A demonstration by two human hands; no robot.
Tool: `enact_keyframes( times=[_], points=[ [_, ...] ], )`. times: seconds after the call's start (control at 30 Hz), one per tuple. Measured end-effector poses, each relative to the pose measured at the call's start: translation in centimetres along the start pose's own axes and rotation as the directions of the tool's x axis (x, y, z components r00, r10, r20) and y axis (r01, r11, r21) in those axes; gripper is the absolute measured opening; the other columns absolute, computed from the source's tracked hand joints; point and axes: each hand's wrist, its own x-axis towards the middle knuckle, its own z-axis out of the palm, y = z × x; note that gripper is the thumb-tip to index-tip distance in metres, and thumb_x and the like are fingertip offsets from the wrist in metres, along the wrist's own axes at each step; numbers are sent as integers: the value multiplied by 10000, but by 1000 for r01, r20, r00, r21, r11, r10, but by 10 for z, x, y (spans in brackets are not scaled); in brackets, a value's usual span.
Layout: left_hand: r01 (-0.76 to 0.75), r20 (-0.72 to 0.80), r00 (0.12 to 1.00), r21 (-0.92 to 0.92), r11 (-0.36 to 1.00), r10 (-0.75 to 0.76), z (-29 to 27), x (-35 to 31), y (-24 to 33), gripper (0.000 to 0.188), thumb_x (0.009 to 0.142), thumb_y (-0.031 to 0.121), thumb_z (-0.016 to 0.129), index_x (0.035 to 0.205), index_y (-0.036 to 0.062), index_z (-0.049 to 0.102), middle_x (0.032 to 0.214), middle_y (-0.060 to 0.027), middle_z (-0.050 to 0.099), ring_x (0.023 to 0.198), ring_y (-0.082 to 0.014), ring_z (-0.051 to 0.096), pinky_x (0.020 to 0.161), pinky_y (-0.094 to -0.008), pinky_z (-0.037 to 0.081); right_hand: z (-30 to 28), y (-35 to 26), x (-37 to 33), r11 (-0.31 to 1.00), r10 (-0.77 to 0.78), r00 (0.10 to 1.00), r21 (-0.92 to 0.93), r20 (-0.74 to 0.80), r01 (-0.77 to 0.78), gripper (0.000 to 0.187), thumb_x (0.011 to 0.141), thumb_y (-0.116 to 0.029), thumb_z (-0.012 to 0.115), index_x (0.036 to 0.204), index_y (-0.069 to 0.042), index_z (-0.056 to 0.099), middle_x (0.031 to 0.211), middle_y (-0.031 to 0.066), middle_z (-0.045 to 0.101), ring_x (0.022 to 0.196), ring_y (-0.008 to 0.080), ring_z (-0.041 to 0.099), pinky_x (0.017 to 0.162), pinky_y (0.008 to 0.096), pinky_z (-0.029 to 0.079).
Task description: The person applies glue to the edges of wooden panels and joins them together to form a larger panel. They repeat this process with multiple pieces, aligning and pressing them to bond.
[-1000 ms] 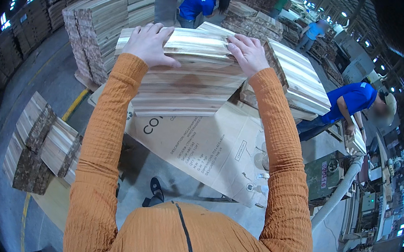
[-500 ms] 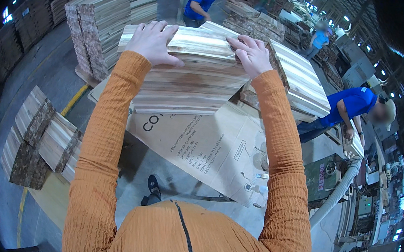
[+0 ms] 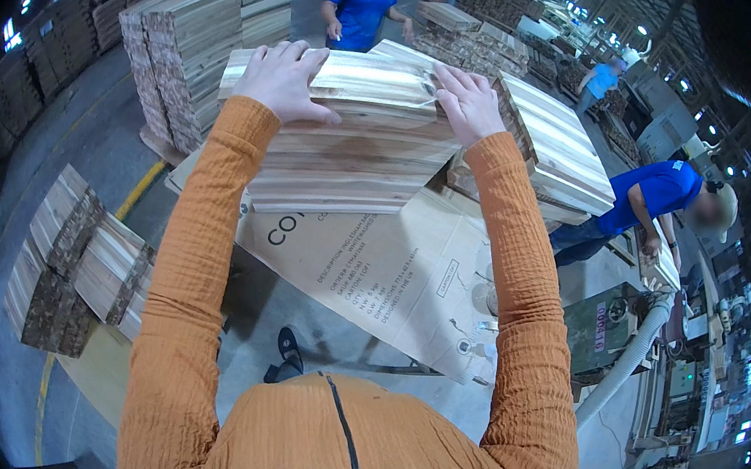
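Observation:
In front of me, striped wooden panels (image 3: 346, 163) with a pale top stand on a flat piece of printed cardboard (image 3: 362, 279). My left hand (image 3: 283, 83) rests on their top left part, fingers spread over the upper face and thumb stretched along the near edge. Toward the right end lies my right hand (image 3: 470, 105), its fingers extended across the top and a little apart. Both palms hang over the near edge. Whether the striped front is one board or several layers, I cannot tell. Right beside it sits another stack of wooden panels (image 3: 559, 144).
Tall timber stacks (image 3: 202, 51) stand at the far left, with bark-edged boards (image 3: 70, 266) lower left. A co-worker in blue (image 3: 360, 9) is behind the panels; another co-worker (image 3: 645, 199) bends over boards at right. A green machine (image 3: 602, 327) with a pale hose (image 3: 627, 362) stands near right.
My right hand's fingers have straightened and shifted slightly; my left hand stays put. The co-worker behind the panels has moved left and stands more upright. The panels have barely moved.

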Motion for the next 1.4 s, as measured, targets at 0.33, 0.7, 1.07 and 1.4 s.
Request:
enact_keyframes(
  times=[0.33, 0.7, 1.07, 1.4],
  points=[
    [-2, -12, 1000, -16, 1000, 1, 2, 2, -1, 985, 536, 594, 725, 1342, 108, 434, 1282, -108, 477, 1239, -278, 406, 1040, -486, 278, -2, 0, -2, 995, -16, 998, 96, -60, 22, 425, 932, -383, 349, 1272, -217, 544, 1324, 59, 504, 1161, 311, 426, 1012, 454, 288],
    [12, -3, 1000, -11, 1000, -12, 1, 1, -4, 985, 532, 594, 722, 1339, 109, 437, 1291, -106, 472, 1246, -278, 405, 1047, -484, 271, 3, 0, -1, 996, -89, 989, -21, -122, 87, 400, 932, -355, 387, 1196, -134, 590, 1262, 96, 543, 1137, 308, 459, 1002, 430, 324],
    [-19, -18, 1000, 7, 1000, 19, 7, 12, -6, 1019, 547, 685, 671, 1347, 99, 435, 1281, -144, 493, 1212, -300, 446, 1015, -464, 308, -44, 42, -42, 896, 340, 860, 410, -380, -173, 150, 799, -99, 619, 933, -32, 627, 902, 130, 648, 798, 238, 623, 707, 314, 502],
    [-90, 13, 996, -3, 996, 90, 22, 34, -32, 918, 597, 568, 680, 1352, 103, 442, 1339, -150, 477, 1203, -302, 483, 993, -412, 383, -104, 106, -274, 481, 856, 400, 788, -328, -385, 107, 853, -106, 656, 846, -26, 585, 743, 66, 653, 560, 91, 583, 496, 202, 441]
  ],
)
